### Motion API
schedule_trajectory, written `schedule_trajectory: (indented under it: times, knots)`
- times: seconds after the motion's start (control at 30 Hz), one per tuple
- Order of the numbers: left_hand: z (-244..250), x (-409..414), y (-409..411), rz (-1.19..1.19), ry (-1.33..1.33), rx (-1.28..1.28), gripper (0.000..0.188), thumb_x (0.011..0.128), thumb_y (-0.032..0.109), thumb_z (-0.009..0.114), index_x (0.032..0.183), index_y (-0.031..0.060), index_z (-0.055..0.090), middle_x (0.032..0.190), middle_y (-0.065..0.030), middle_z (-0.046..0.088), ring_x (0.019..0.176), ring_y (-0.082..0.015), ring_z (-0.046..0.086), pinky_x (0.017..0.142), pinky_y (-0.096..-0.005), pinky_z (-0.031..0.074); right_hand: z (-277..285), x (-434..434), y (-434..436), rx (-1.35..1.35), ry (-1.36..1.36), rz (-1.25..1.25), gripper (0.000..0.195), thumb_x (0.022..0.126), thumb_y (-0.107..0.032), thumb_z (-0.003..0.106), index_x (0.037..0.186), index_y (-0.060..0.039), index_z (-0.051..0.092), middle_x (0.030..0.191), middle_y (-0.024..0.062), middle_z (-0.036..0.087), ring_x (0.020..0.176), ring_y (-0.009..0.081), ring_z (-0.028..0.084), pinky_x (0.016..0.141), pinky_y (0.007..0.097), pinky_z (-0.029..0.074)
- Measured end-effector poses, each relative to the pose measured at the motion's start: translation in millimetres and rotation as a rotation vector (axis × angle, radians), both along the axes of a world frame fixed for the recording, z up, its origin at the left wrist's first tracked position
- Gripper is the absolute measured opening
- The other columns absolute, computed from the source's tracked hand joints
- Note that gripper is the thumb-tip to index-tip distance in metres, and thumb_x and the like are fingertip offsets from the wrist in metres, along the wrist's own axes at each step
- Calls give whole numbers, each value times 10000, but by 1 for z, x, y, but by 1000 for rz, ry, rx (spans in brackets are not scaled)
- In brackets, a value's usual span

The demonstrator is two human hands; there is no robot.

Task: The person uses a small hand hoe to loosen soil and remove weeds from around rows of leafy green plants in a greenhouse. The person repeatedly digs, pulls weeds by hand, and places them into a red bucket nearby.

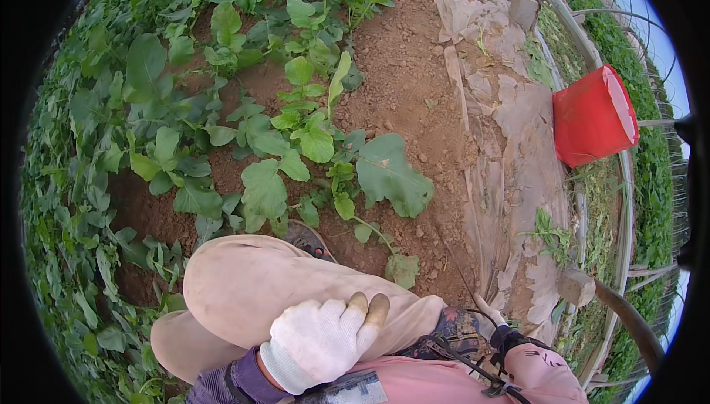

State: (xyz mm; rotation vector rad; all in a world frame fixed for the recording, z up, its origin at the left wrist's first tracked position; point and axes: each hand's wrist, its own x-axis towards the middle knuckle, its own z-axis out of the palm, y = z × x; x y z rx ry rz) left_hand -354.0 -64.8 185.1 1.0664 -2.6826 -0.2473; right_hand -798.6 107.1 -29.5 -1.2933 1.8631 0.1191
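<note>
My left hand (327, 337), in a white knit glove with tan-coated fingertips, lies over my bent leg in beige trousers (288, 287). Its fingers are curled, and the palm side is hidden. At the lower right my right hand (488, 312) hangs low beside my hip, pale and partly hidden behind the sleeve; its fingers cannot be made out. A thin dark rod or line (457, 262) runs over the soil towards it, but I cannot tell whether the hand holds it. Before my knees grow broad-leaved green plants (266, 188) with lobed leaves, rooted in brown soil (402, 71).
A red plastic bucket (593, 118) stands to the right beside a strip of torn, dirty plastic film (527, 127). Concrete blocks (577, 286), a curved wooden pole (629, 321) and pale frame rails (625, 210) line that side. A dark strap or cable (457, 351) crosses my waist.
</note>
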Motion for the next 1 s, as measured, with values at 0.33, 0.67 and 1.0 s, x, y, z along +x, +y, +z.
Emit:
schedule_trajectory:
  times: [0.33, 0.67, 1.0]
  knots:
    - [4, -3, 7, -1, -59, 46, 425, 707, 198, 533, 1125, 127, 569, 907, 14, 588, 564, -88, 504, 426, -234, 403, -10, 83, -144, -535, -163, -285, 429, 925, -233, 475, 1314, -64, 409, 792, 101, 597, 591, 228, 586, 544, 339, 507]
    - [33, 84, 69, 496, 216, -124, 400, 592, 129, 684, 982, 60, 629, 895, -60, 624, 676, -169, 584, 540, -262, 451, 103, 158, -287, -192, -1249, -612, 286, 935, -339, 474, 1036, -78, 530, 655, -20, 506, 459, 83, 453, 366, 250, 373]
    - [67, 127, 144, 1460, 397, -207, 427, 780, -79, 538, 1201, -9, 521, 961, -114, 632, 844, -167, 613, 762, -280, 491, 157, 212, -332, 1, -1972, -461, 326, 984, -253, 355, 1111, 5, 509, 672, -35, 369, 477, 68, 303, 398, 232, 320]
